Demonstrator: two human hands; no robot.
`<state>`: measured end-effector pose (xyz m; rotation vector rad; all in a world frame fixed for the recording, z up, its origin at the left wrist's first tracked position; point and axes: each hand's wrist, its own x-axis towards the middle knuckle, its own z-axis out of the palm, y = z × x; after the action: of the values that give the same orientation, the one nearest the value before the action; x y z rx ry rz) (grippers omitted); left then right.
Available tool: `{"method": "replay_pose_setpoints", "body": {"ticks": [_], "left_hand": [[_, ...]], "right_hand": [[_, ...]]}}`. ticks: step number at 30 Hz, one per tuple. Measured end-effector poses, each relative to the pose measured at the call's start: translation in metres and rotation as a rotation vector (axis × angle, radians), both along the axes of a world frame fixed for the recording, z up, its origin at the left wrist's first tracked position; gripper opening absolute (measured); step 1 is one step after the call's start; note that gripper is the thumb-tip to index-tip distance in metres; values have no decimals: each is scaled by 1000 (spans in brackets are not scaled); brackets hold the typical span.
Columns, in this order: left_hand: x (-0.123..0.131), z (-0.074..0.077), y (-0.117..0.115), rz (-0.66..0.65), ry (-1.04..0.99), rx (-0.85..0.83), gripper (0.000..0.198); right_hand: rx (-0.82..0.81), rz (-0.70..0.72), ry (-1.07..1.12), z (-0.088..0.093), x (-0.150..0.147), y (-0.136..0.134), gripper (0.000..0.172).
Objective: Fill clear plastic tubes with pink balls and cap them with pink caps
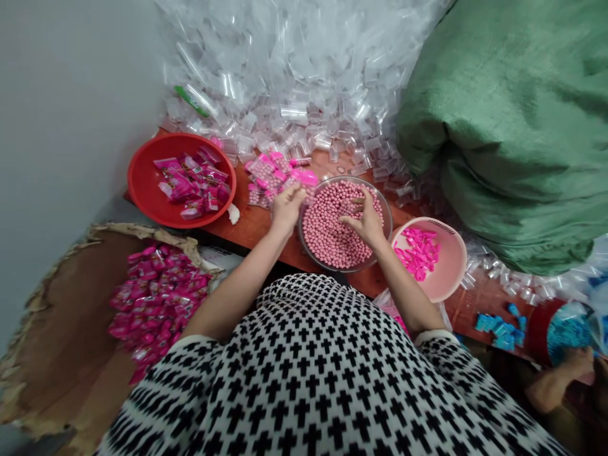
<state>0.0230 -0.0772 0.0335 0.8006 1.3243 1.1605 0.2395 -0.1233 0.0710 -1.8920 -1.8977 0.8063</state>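
Observation:
My left hand [286, 208] is closed, fingertips pinched together, beside a pile of clear containers with bright pink caps [266, 171]. Whatever is in its fingers is hard to make out against the pink caps behind. Over a round bowl [304, 244] full of small pink beads [332, 234], my right hand [368, 218] curves with its thumb and fingers apart. No object shows clearly between them. To the right of the beads stands a light pink basin [451, 266] with bright pink plastic pieces [420, 253] inside.
Clear plastic tubes [294, 114] heap along the back. A red basin [137, 183] and a cardboard box [61, 329] hold pink packets. A green sack [513, 126] bulges at the right. Another person's hand [574, 364] is near a container of blue pieces [567, 332].

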Motion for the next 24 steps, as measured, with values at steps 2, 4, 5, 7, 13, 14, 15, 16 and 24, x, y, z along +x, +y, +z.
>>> {"method": "replay_pose_setpoints", "body": {"ticks": [2,4,5,7,13,14,15,16,24], "left_hand": [[-26,-6,25,102,199,22,29],[-47,-9,40,138,265,25,29],[-53,-9,42,134,311,47,31],[-55,-5,35,81,408,118,33],[-3,3,-19,-249,550,256,33],[7,3,-24,-312,551,254,33],[16,2,-27,-371,553,252,34],[24,2,-28,-423,558,252,35],[58,0,-29,-640,297,182,36]], "right_hand": [[-36,-96,-79,-8,9,1,58],[-79,-121,-195,-15,12,0,40],[-92,-123,-247,-19,11,-1,37],[-94,-134,-317,-25,5,-3,39],[-82,-187,-293,-45,-8,8,45],[-83,-207,-253,-47,-7,10,40],[-82,-222,-193,-49,-6,11,34],[-81,-228,-114,-50,-4,11,29],[-80,-88,634,-28,19,-12,50]]}}
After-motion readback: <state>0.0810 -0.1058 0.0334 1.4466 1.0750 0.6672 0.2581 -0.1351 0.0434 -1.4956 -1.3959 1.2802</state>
